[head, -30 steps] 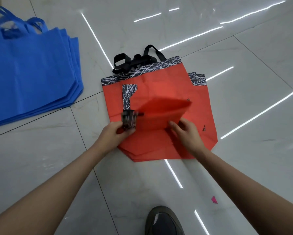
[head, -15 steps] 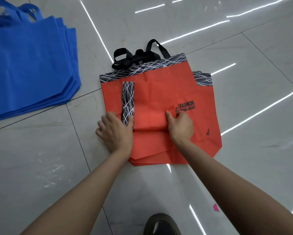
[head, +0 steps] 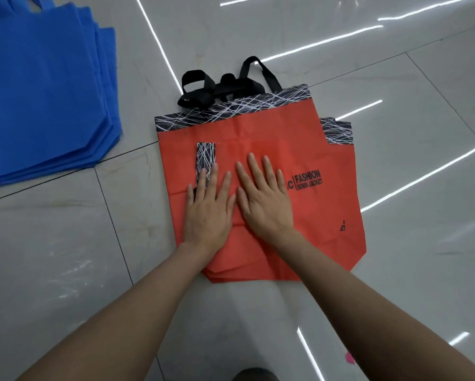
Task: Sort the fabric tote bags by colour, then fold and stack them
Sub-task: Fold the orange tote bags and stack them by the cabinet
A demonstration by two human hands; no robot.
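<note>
My left hand (head: 207,215) and right hand (head: 264,200), fingers straight, press flat on the folded red tote bags (head: 285,138) at frame centre; blue tote bags (head: 44,92) lie stacked upper left.

Left hand (head: 207,213) and right hand (head: 264,199) press flat on the red tote bags (head: 258,138); blue tote bags (head: 41,92) at 10 o'clock.

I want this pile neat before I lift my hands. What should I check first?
1. Flat press on the folded red bag by left hand and right hand: ok.
2. It lies on the red stack: ok.
3. Edges aligned: not ok, a patterned band juts out on the right.
4. The black handles tucked in: not ok, they spill past the top.
5. Colours kept apart, blue stack aside: ok.
</note>
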